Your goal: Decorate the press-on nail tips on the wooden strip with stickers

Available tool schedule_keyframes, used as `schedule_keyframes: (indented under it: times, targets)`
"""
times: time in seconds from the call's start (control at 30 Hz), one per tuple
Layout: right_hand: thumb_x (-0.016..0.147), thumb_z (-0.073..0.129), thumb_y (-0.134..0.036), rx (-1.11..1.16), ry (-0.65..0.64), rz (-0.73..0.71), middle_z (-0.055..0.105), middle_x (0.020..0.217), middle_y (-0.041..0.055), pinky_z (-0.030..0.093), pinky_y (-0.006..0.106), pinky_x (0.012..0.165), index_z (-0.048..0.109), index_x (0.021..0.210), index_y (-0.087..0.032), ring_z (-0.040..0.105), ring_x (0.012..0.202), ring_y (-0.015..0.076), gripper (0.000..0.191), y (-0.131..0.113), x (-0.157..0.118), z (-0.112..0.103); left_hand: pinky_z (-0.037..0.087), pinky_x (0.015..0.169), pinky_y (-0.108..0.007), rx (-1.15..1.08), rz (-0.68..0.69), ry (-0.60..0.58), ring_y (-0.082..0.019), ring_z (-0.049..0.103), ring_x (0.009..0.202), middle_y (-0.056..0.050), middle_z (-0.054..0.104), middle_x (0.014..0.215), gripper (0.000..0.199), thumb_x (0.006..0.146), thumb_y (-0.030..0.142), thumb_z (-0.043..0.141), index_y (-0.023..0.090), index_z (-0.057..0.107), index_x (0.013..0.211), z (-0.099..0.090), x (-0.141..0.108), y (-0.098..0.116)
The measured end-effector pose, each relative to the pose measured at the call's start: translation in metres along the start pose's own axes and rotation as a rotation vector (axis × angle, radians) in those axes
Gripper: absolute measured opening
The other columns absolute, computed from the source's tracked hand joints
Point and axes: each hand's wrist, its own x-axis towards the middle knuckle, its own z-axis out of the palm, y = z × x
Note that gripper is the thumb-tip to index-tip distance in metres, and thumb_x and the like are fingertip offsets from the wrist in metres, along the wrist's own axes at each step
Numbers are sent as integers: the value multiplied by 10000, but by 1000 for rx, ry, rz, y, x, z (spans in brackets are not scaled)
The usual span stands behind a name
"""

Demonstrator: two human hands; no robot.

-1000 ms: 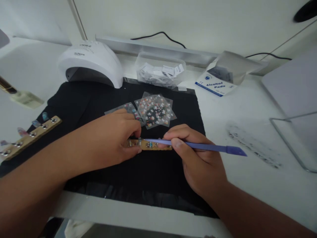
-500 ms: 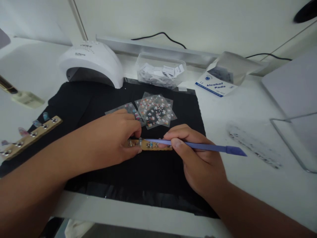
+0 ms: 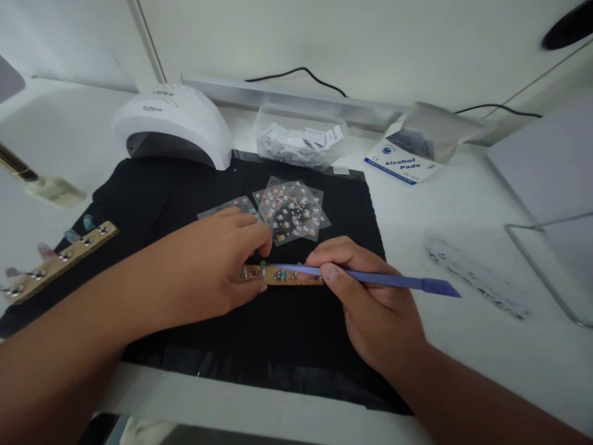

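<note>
The right hand (image 3: 370,300) is clamped on the tool (image 3: 389,280), tip at the strip (image 3: 271,280); the left hand (image 3: 217,259) pinches the strip, over the mat (image 3: 231,337). Step, apparently: fine tip work; the next move calls for steadiness. Beyond lie sheets (image 3: 291,210) and a lamp (image 3: 173,120).

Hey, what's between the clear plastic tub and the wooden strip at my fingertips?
The head view shows clear patterned sheets overlapping on the black mat.

Bare hands (image 3: 217,259), forearms (image 3: 92,321) (wrists (image 3: 143,296) too)
</note>
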Motion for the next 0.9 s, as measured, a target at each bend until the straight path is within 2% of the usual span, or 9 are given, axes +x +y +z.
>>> schedule_keyframes:
  times: [0.2,0.43,0.53,0.63,0.9]
  targets:
    - [897,588,-198,-7,-5,-8,685,800,13,519,338,674,725,840,-264,648,752,179,162,0,1,0,382,654,-319,0,47,-12,-209,542,809,-16,602,824,78,813,187,668,193,590,814,1,1,2]
    - [912,584,-208,-20,-13,-35,682,808,11,509,338,667,722,865,-267,648,760,179,157,2,0,-1,388,664,-321,-14,48,9,-205,540,806,-18,594,832,119,795,161,681,184,579,850,4,2,2]
    - [916,584,-204,-11,-17,-40,683,825,4,506,335,682,724,876,-275,650,780,175,162,3,-1,-2,378,656,-323,-8,93,25,-203,527,800,-23,592,817,47,840,172,638,186,609,806,0,0,3]
    - [920,576,-194,-3,-21,-38,682,832,-4,497,331,695,722,877,-275,649,796,167,172,4,-1,-2,375,658,-328,28,170,45,-198,508,776,-35,589,802,154,882,170,582,187,664,753,-4,-1,4]
    - [923,565,-183,18,-40,-29,692,802,-19,488,326,715,714,873,-276,641,815,161,182,3,-1,0,365,630,-330,76,193,56,-188,480,706,-35,573,734,180,826,122,592,192,742,755,-5,-1,4]
